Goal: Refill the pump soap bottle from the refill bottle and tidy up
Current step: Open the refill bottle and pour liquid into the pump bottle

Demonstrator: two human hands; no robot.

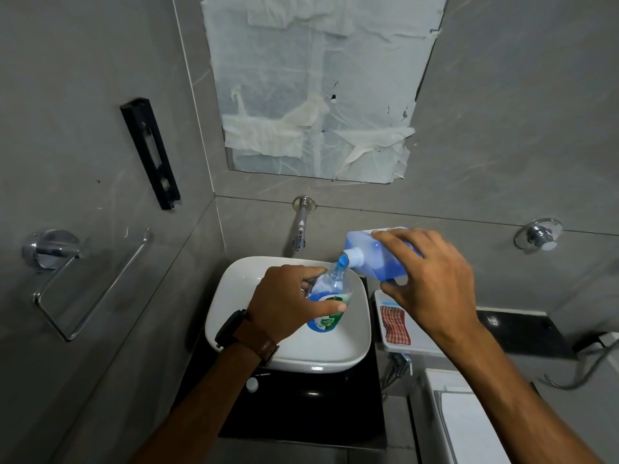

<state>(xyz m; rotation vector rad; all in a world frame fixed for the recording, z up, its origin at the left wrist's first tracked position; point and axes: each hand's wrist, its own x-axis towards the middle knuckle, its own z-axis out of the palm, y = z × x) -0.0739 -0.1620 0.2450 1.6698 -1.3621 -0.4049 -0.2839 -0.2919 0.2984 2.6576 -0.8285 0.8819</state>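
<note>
A small white cap (252, 384) is seen lying on the dark counter (301, 416) nearest the camera, at the basin's front edge, where it could be knocked off by a forearm. Over the basin (355, 349) the pump bottle (330, 296) is held tilted by the left hand (284, 304), fingers wrapped round its body, thumb across the label; the pump head is off and cannot be found in view. Just beyond, the refill bottle (375, 254) is gripped from above by the right hand (432, 279) and tipped so its white neck meets the pump bottle's narrow mouth, blue soap running through. Here the danger lies: the two openings are only lightly matched, so a small slip of either wrist could send soap down the outside and into the basin. The level is already well up the clear body, and an overflow could be caused if the pour is not checked in time. Soapy fingers could then make both bottles slippery. Behind, the tap (299, 229) is closed.
</note>
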